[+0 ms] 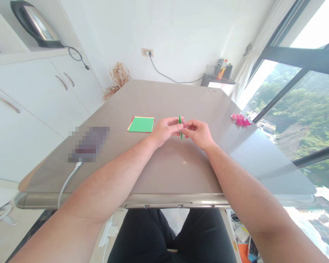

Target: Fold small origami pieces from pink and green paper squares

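A small piece of green paper [180, 119] is held up off the table, seen nearly edge-on, so its folds are hard to make out. My left hand [166, 130] grips it from the left between thumb and fingers. From the right, my right hand [197, 132] pinches the same paper, fingertips close to the left thumb. Left of my hands lies a stack of square coloured paper [141, 124], green on top, with yellow and red edges peeking out. Folded pink paper pieces [240, 119] sit near the table's right edge.
On the left of the brown table [164, 168] lies a blurred-out dark device [90, 144] with a white cable [68, 180]. A small stand [222, 86] with bottles is beyond the far right corner. Windows [298, 91] line the right side, white cabinets [33, 109] the left.
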`<act>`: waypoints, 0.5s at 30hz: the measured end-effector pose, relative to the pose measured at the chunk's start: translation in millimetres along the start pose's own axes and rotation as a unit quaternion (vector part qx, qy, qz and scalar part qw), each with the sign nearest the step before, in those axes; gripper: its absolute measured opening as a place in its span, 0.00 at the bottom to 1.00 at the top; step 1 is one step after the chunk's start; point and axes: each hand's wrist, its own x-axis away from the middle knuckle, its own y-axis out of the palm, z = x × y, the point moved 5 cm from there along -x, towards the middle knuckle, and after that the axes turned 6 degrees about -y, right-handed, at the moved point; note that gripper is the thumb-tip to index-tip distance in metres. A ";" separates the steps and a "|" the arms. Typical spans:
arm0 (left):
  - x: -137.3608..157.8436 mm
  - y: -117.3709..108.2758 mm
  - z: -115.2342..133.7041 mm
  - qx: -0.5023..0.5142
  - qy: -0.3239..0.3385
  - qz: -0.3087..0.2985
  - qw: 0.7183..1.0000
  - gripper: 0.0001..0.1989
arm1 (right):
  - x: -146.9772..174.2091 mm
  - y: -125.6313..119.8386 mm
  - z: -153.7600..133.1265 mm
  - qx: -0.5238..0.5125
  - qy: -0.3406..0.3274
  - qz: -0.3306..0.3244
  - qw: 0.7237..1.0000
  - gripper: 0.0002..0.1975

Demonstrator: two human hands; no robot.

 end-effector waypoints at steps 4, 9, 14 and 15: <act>-1.4 1.0 -1.1 -0.018 0.015 0.013 1.000 0.22 | -1.4 0.2 1.5 0.013 -0.021 0.029 0.999 0.09; -2.9 2.5 -3.0 -0.033 0.026 0.011 0.999 0.22 | -2.8 0.8 6.1 0.058 -0.035 0.058 0.996 0.11; -3.2 2.2 -4.1 -0.034 0.024 0.003 0.999 0.22 | -2.4 -0.9 2.7 0.100 -0.036 0.071 0.992 0.11; -3.2 2.2 -4.2 -0.036 0.025 0.001 0.999 0.22 | -2.2 -1.4 2.2 0.104 -0.034 0.072 0.991 0.11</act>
